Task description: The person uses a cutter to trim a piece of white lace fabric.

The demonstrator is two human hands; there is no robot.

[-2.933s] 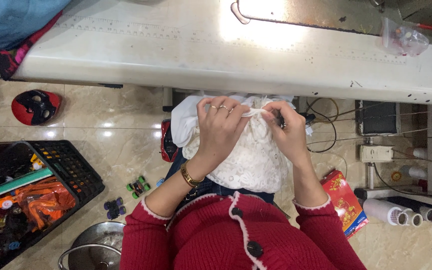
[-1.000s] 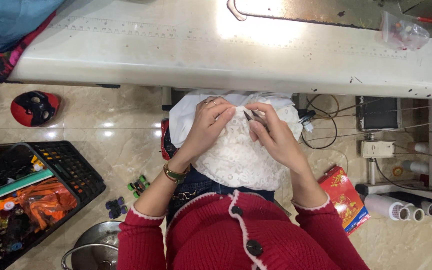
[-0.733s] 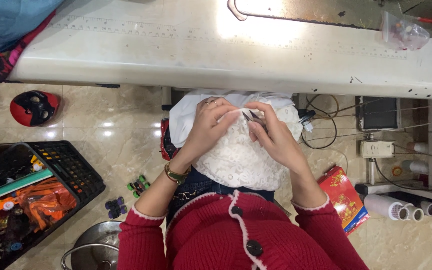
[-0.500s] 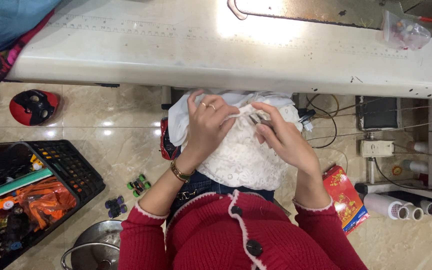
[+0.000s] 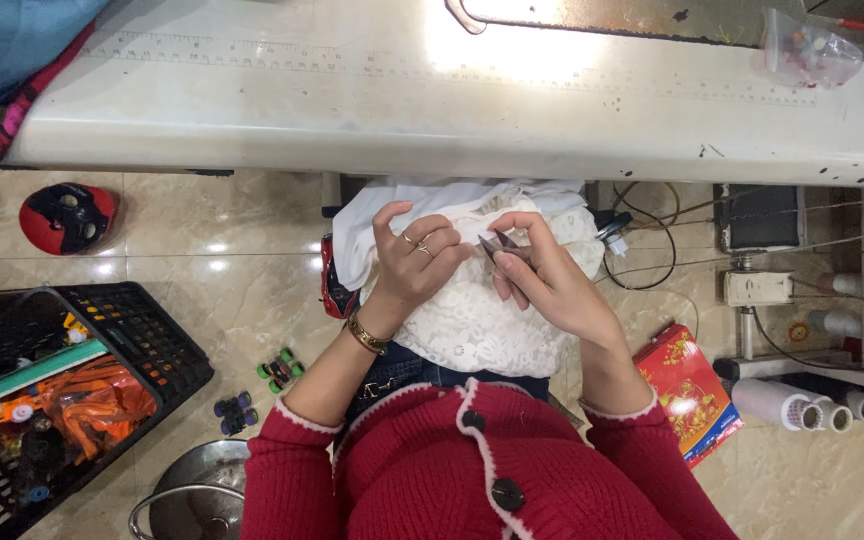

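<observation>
While it lies on the lap below the worktop [image 5: 432, 110], white lace cloth [image 5: 472, 320] gets held.
Left hand [image 5: 414, 262] pinches the cloth; right hand [image 5: 542, 275] pinches small snips [image 5: 497, 246].

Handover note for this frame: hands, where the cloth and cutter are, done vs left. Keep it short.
Left hand: shut on the white lace fabric, pinching it on the lap.
Right hand: shut on small thread snips, tips at the fabric's upper edge.
Fabric lies bunched on the lap below the white table.
Done: cannot tell how much is trimmed.
Left: trimming appears under way at the pinched spot.
</observation>
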